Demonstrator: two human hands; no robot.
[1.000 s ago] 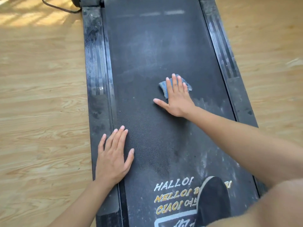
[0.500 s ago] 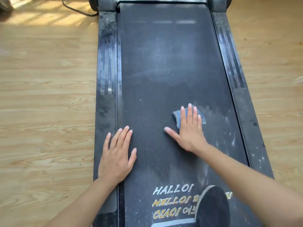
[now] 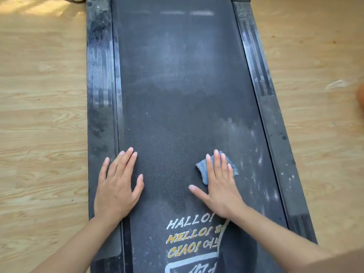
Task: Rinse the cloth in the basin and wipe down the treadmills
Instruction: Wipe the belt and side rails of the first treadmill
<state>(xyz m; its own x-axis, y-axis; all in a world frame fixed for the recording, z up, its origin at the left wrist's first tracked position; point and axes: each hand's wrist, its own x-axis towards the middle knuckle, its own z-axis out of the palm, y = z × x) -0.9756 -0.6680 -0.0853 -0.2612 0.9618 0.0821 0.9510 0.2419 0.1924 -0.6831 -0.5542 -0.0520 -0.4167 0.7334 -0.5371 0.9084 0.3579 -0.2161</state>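
A black treadmill belt (image 3: 177,85) runs up the middle of the view, dusty grey in its far half and along its right side. My right hand (image 3: 218,184) lies flat with straight fingers on a small blue cloth (image 3: 202,170), pressing it onto the belt's near right part. Most of the cloth is hidden under the fingers. My left hand (image 3: 118,184) rests flat, fingers straight, on the belt's left edge and the left side rail (image 3: 99,85). No basin is in view.
The right side rail (image 3: 275,125) carries white dust specks. Printed words "HALLO! HELLO! CIAO!" (image 3: 189,237) mark the near end of the belt, with a dark shoe tip (image 3: 236,251) beside them. Light wood flooring (image 3: 39,115) lies on both sides.
My right hand has dragged the blue cloth down the belt towards me, from mid-belt to near the printed words. My left hand has stayed planted on the left edge.
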